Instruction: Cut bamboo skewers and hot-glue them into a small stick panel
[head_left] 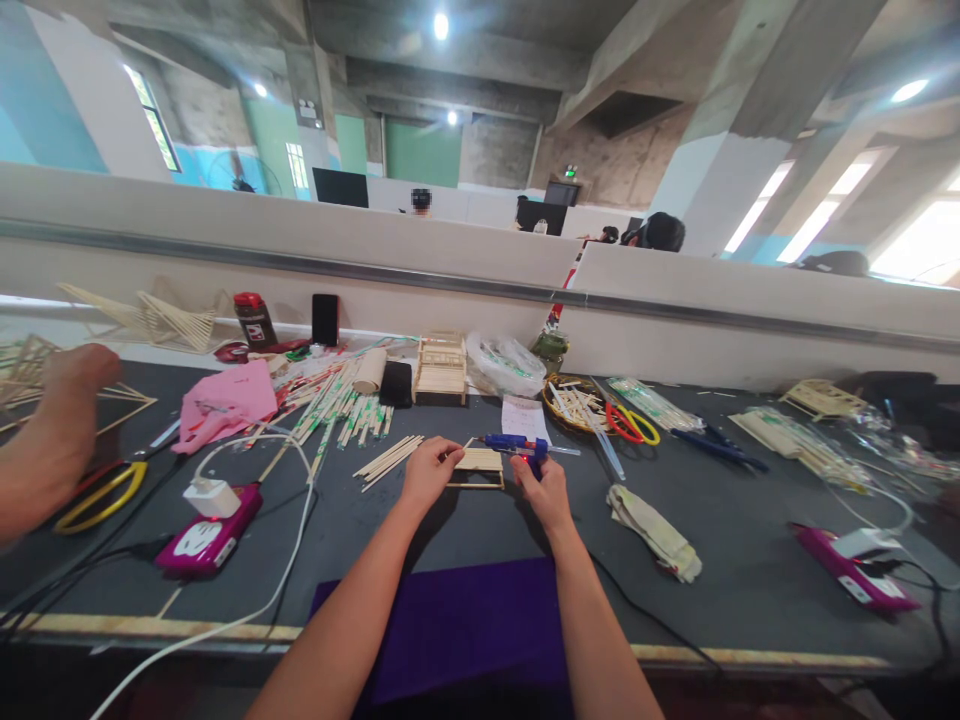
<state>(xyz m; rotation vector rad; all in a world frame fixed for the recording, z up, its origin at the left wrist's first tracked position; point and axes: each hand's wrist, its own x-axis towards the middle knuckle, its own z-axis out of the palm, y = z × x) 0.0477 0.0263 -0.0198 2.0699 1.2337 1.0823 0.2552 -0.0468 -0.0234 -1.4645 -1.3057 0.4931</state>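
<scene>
My right hand (546, 492) is wrapped round a blue hot glue gun (516, 444), its nozzle pointing left and a small red light glowing on it. My left hand (430, 474) is closed in a pinch on a thin wooden stick (471, 442), close to the nozzle. Below them on the dark tabletop lies a small slatted frame (480, 464) of wooden sticks. Several loose sticks (386, 462) rest just left of my left hand. Behind stands a small chair-like stick model (440, 368). A paper sheet (525, 418) lies behind the glue gun.
A co-worker's hand (79, 385) touches a stick model at far left. Around lie a pink bag (225, 400), a power strip (210, 535) with a white cable, a stick-filled basket (574, 402), scissors (636, 424), a glove (654, 530) and blue pliers (720, 448). A low partition (375, 250) runs behind.
</scene>
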